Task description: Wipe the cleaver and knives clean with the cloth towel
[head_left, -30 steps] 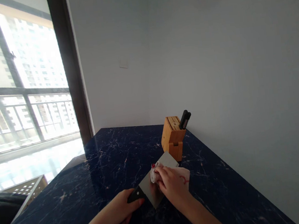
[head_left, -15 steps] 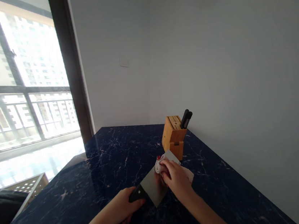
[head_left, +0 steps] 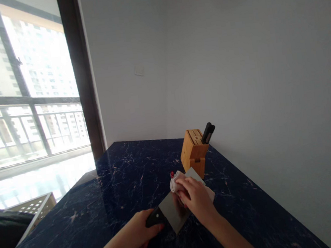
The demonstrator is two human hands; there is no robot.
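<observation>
Two hands [head_left: 139, 228] [head_left: 199, 200] hold one cleaver [head_left: 170, 212], one cloth [head_left: 176, 182].

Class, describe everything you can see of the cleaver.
The cleaver has a broad, flat, shiny grey blade, metal by its look, and a black handle with a pale rivet. The left-hand grip closes round the handle; the right-hand grip holds a rolled pale cloth against the blade, hiding part of it. It slants away over the dark blue table, its far end before the wooden knife block. Whether it touches either is unclear.
</observation>
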